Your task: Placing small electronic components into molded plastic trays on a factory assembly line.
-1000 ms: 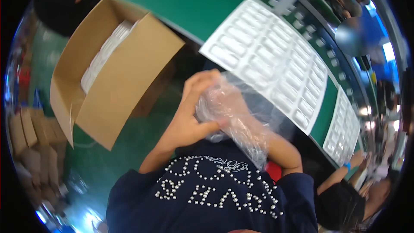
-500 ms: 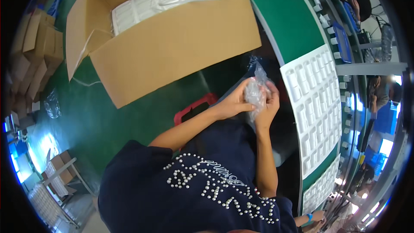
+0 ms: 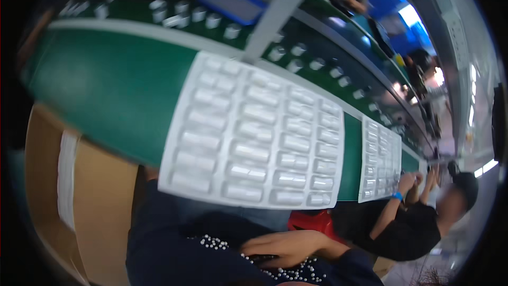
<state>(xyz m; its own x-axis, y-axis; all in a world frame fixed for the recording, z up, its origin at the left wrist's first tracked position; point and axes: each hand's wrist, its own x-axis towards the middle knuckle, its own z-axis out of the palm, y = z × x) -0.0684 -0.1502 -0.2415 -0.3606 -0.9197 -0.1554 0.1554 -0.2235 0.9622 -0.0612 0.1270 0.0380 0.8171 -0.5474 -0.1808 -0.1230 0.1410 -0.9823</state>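
Note:
My right hand lies across the front of my dark, pearl-beaded shirt, its fingers stretched out toward the left. No object shows in it. Of my left arm only a small patch of skin is visible, beside the near left corner of the white tray; its fingers are hidden. That large white moulded tray lies on the green work surface in front of me, its rows of pockets filled with shiny pale cylinders. The picture is smeared by motion.
At lower left stands an open cardboard box with white trays inside. A second filled tray lies farther right, where a person in black works. Small white cylinders and a blue-rimmed tray sit beyond the table edge.
My view has swung right, from the box and floor to the table. My hands were together on a crumpled clear plastic bag; now the bag is out of sight and my right hand is at my shirt.

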